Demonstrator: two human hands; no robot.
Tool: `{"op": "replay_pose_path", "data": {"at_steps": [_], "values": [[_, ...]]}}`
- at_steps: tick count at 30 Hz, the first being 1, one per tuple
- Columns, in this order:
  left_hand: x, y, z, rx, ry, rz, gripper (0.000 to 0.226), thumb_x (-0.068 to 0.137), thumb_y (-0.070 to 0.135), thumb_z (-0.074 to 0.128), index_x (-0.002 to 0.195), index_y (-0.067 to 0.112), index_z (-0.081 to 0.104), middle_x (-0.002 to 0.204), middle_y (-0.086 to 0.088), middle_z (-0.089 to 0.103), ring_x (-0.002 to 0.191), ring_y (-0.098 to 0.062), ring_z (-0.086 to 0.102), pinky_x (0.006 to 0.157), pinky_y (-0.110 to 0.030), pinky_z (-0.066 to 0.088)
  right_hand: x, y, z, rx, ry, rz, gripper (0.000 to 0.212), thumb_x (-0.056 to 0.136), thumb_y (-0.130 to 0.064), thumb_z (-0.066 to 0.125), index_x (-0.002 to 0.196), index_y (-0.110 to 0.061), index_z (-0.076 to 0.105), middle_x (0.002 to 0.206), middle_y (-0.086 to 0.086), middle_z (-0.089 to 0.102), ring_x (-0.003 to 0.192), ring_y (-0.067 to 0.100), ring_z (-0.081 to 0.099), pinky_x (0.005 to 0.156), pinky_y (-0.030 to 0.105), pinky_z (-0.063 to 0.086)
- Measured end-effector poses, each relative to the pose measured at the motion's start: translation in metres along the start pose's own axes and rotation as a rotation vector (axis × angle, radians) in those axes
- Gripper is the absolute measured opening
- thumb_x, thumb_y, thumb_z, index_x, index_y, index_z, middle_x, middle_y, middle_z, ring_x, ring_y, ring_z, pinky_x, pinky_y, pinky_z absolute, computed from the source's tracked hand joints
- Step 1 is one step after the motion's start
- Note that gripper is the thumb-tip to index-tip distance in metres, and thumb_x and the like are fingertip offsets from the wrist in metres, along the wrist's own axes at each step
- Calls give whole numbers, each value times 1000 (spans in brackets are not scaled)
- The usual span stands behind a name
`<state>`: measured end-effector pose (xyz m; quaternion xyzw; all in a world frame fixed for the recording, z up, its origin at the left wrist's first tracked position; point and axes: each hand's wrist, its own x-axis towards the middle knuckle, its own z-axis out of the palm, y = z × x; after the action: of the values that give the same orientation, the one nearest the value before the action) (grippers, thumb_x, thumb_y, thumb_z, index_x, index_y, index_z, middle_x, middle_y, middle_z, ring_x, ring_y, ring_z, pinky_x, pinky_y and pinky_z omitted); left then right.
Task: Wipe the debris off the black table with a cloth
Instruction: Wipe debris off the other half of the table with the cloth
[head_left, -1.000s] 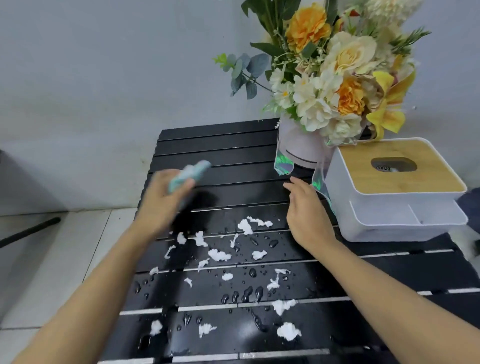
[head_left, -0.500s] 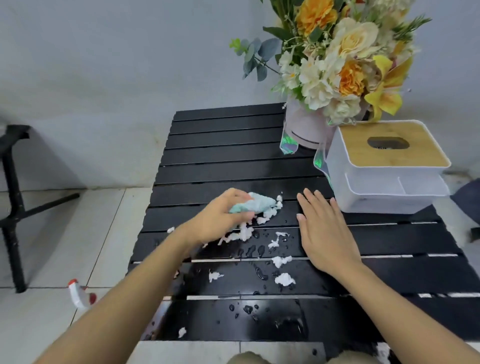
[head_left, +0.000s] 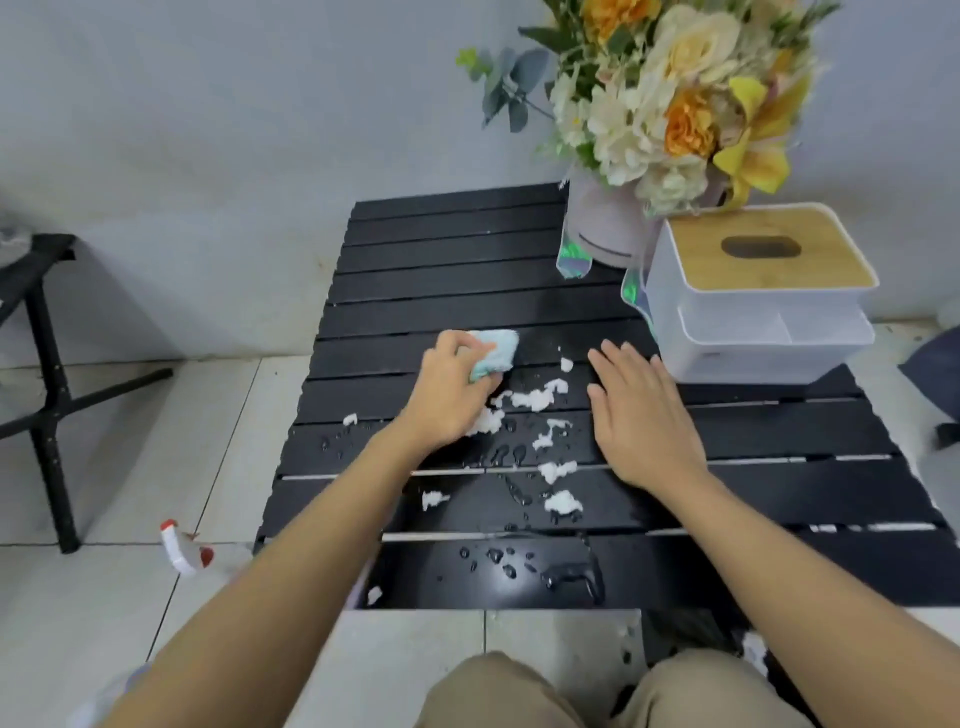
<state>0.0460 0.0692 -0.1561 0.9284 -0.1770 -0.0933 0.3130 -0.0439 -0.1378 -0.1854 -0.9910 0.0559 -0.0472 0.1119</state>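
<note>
Wet white debris (head_left: 530, 400) lies scattered among water drops mid-way across the slatted black table (head_left: 447, 249). A folded pale-blue cloth (head_left: 496, 353), gripped by the left hand (head_left: 449, 395), sits at the debris's far-left edge.

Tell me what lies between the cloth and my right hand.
In the head view, scraps of white debris lie on the table between the cloth and the right hand.

Your left hand (head_left: 452, 397) reaching forward, knuckles up, fingers curled round the cloth (head_left: 496, 353), your right hand (head_left: 644, 415) near it, palm down, fingers straight and slightly spread, both forearms bare, stretched ahead and angled in toward each other
</note>
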Motion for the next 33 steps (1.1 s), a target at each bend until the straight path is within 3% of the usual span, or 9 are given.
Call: {"op": "replay_pose_path", "data": {"at_steps": [2,6,9,13,18,21,24,27,33], "values": [[-11,-5,-29,-335,-92,-102,25,92,25,62,112,10,62,111,-6,57,87,-16,56,74,-25,44,0,0,0,19,0,-4,49,105,-29,28,150,-13,34,158,4,31,147,22,22,122,40,10],[-37,-75,-80,-157,348,-238,36,84,41,55,77,6,62,73,-4,58,69,-17,51,65,-33,41,2,0,2,15,9,8,49,104,-28,28,150,-12,34,157,5,32,147,23,22,121,41,11],[-65,-102,-58,250,470,-384,30,90,24,55,107,1,64,109,-25,55,101,-36,50,89,-42,39,1,-2,3,-3,15,13,49,104,-28,27,150,-12,32,158,5,30,147,23,20,122,41,10],[-63,-46,-5,308,420,-338,38,92,29,50,119,3,57,128,-17,42,110,-37,42,96,-45,36,1,-2,4,8,22,15,49,104,-28,27,150,-12,33,158,5,30,147,24,20,122,41,10],[-67,16,-5,-379,65,-75,18,92,33,55,80,20,59,91,-9,54,74,-25,55,63,-33,51,-2,4,-4,215,-10,-9,42,104,-19,36,144,-10,45,154,7,37,146,23,23,122,37,7],[-83,-15,-53,-510,313,-218,21,90,31,61,77,14,57,78,-9,49,68,-16,48,59,-33,44,-29,14,-16,383,-43,-27,38,102,-9,41,137,-10,52,148,7,45,143,22,30,122,36,10],[-129,-56,-64,-179,497,-338,25,93,22,55,80,0,58,84,-9,46,70,-14,48,64,-27,38,-65,31,-21,281,-28,-36,39,103,-15,38,140,-11,50,150,6,43,144,21,29,122,37,10],[-166,-66,-24,139,557,-483,28,93,16,55,116,0,60,120,-21,46,110,-38,45,94,-39,36,-77,34,-13,124,-2,-52,44,105,-21,27,144,-11,45,152,5,39,145,21,27,122,38,9],[-132,30,52,166,474,-432,38,85,12,59,122,8,54,128,-13,43,104,-31,41,86,-39,39,-73,31,-6,42,32,-23,52,99,-26,21,143,-12,44,151,5,41,144,21,28,122,39,11]]}}
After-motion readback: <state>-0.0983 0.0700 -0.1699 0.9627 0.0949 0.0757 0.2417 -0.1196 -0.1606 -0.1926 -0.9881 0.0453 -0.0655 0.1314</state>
